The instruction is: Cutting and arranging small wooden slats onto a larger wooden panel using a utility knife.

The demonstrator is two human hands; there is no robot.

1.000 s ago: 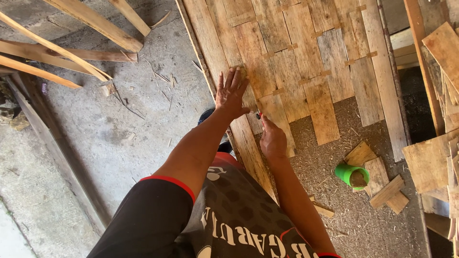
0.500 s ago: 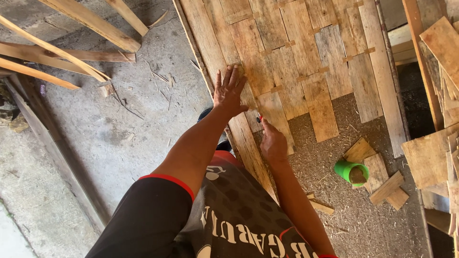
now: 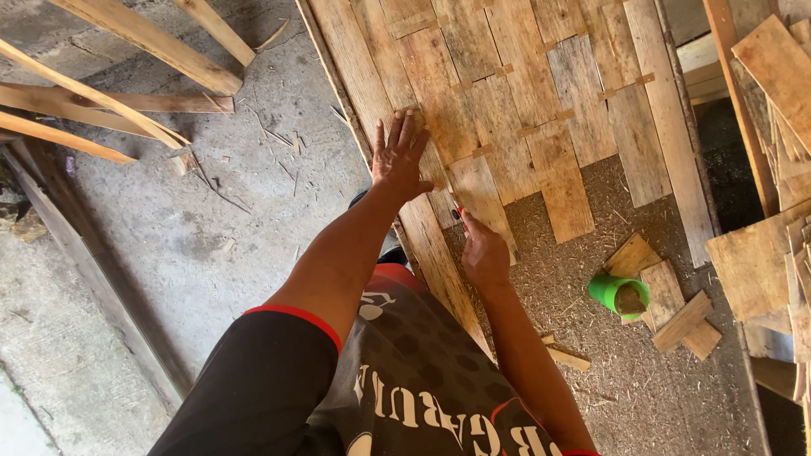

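nearest to me, my right hand (image 3: 483, 252) is closed around a small red-handled tool (image 3: 457, 213) at the near edge of the wooden panel (image 3: 524, 110), beside a short plank (image 3: 481, 203). just beyond it, my left hand (image 3: 399, 156) lies flat with fingers spread on the panel's left side. a green cup (image 3: 621, 294) sits among offcuts (image 3: 676, 317) on the sawdust floor (image 3: 642, 388) to the right. loose battens (image 3: 127, 110) lie far left on the concrete.

Right hand (image 3: 483, 253) fingers' grasp hidden
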